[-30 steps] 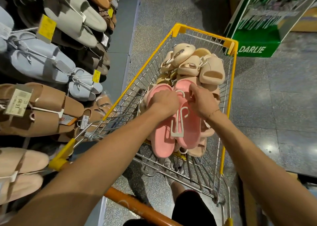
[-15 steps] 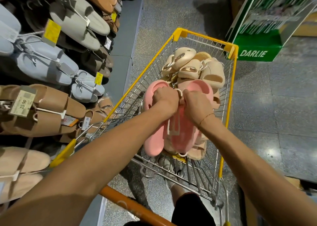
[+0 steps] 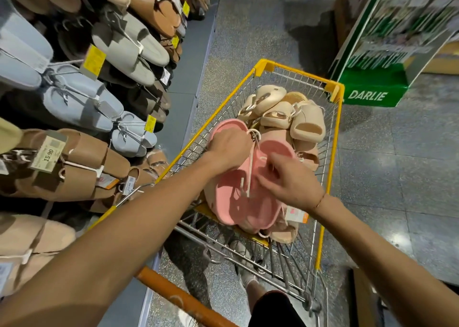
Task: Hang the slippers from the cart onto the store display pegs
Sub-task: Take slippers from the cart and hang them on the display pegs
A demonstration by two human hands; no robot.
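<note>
The wire shopping cart [image 3: 332, 152] has a yellow rim. Inside it, smooth pink rubber slippers [image 3: 238, 202] lie before plain beige slippers [image 3: 308, 125]. Beyond it stands a green cardboard display stand [image 3: 372, 88] lettered white.

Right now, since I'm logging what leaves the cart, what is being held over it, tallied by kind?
Pink foam slippers: 2
White plastic hanger joining them: 1
Total: 3, gripped at the top by the left hand.
</note>
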